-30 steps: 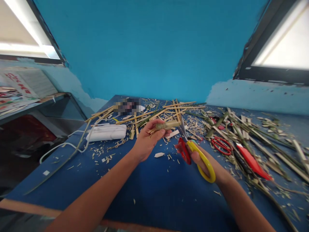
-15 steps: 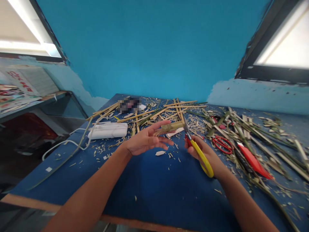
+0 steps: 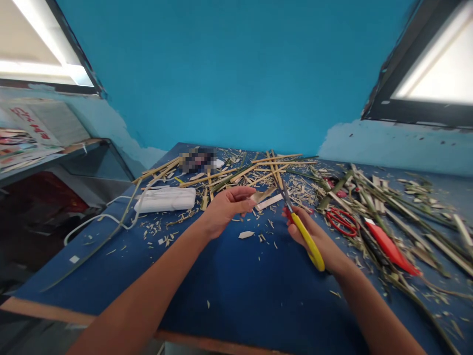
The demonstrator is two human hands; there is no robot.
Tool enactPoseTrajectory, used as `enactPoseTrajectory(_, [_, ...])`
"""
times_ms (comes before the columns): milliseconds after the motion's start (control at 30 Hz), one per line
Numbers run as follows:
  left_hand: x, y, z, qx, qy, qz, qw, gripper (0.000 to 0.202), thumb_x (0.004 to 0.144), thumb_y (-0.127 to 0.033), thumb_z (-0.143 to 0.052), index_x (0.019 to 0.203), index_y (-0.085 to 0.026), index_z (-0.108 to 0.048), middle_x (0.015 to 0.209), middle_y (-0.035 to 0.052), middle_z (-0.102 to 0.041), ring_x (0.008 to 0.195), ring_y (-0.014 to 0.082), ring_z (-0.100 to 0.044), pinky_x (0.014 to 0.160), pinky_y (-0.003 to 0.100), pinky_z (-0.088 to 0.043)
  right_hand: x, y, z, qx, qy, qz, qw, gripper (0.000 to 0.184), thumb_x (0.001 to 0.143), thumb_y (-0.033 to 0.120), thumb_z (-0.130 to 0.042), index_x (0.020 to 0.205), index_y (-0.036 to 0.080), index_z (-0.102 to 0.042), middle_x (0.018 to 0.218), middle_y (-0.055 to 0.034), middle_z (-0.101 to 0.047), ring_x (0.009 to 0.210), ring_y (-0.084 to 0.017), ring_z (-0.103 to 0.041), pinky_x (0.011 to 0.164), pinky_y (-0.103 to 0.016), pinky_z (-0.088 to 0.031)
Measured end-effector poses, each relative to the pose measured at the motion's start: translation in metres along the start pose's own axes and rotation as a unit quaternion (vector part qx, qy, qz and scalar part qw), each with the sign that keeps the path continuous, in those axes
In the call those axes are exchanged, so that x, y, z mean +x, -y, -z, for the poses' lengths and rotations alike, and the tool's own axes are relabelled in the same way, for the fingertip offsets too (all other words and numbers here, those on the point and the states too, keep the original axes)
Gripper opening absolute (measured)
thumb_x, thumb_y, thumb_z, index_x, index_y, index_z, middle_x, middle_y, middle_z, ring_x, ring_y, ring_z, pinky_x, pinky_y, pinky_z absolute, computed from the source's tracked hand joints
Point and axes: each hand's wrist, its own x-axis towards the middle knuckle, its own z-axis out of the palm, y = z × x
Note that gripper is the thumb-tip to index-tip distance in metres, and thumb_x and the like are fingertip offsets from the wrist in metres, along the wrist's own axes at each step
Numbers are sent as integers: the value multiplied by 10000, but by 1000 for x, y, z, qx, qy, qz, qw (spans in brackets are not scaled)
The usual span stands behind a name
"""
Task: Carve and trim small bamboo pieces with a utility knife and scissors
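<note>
My left hand point(image 3: 227, 207) is closed in a pinch on a short tan bamboo piece point(image 3: 261, 195), held a little above the blue table point(image 3: 236, 281). My right hand point(image 3: 314, 236) grips a pair of scissors with yellow and red handles point(image 3: 305, 234). Their blades point up and away, with the tips close to the right end of the bamboo piece.
Split bamboo strips and chips point(image 3: 258, 170) litter the far half of the table. A second pair of red scissors point(image 3: 342, 219) and a red-handled tool point(image 3: 388, 246) lie to the right. A white power strip point(image 3: 166, 199) with its cable sits at the left.
My left hand had opened with the bamboo piece resting on its fingers; it has now closed on it. The scissors moved up beside the piece.
</note>
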Motion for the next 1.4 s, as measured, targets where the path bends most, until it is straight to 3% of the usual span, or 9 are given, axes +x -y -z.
enactPoseTrajectory(100, [0,-5,-2,93,-10,-35,995,420,638,-283,-723,1019,-157,-599,843,24,-613,721,97,-549,643,219,-433,-2,1,0,27,20,-9,999,525,770,573,-483,1134,199,-436,1019,-84,-552,905,-208,-537,784,-305,-468])
enactPoseTrajectory(267, [0,-19,-3,219,-19,-82,972,436,645,-335,-705,1033,-168,-598,740,0,-592,670,106,-542,605,226,-425,-5,1,1,56,45,-34,997,521,761,594,-487,1113,210,-477,1001,-83,-568,788,-193,-560,695,-301,-495])
enactPoseTrajectory(367, [0,-25,-5,264,1,-92,960,399,658,-322,-691,1018,-172,-610,714,-7,-590,648,100,-534,587,214,-418,-7,2,1,67,45,-35,996,507,757,603,-486,1079,212,-503,957,-75,-575,761,-190,-560,692,-311,-496])
enactPoseTrajectory(533, [1,-35,-5,323,32,-113,939,341,682,-264,-660,1015,-198,-622,872,16,-653,756,121,-572,667,223,-439,-7,0,2,74,44,-29,996,508,761,583,-503,1104,208,-504,961,-73,-580,809,-198,-564,715,-308,-492])
enactPoseTrajectory(667, [1,-40,0,382,37,-122,915,322,700,-300,-646,1012,-221,-638,888,3,-662,750,122,-571,657,218,-434,-8,-3,4,59,62,-35,996,514,774,572,-497,1146,218,-485,939,-61,-581,848,-198,-562,697,-275,-489])
enactPoseTrajectory(900, [-6,-35,-2,381,43,-114,916,340,724,-344,-621,1048,-243,-639,902,10,-668,744,140,-583,651,237,-443,-7,2,5,62,68,-28,995,513,780,581,-479,1130,206,-488,930,-57,-563,789,-176,-543,743,-294,-477])
enactPoseTrajectory(1133, [-8,-37,-4,391,15,-124,912,352,713,-380,-632,1040,-249,-651,878,12,-667,709,133,-561,624,234,-421,-8,6,4,64,61,-37,995,488,766,584,-493,1085,214,-508,898,-55,-565,703,-163,-536,683,-295,-493])
enactPoseTrajectory(1400, [-10,-36,-2,383,39,-105,917,343,730,-359,-614,1054,-250,-646,838,14,-667,667,128,-545,577,228,-401,-9,5,3,55,55,-32,996,482,760,585,-497,1066,214,-519,920,-66,-578,702,-167,-549,655,-291,-497])
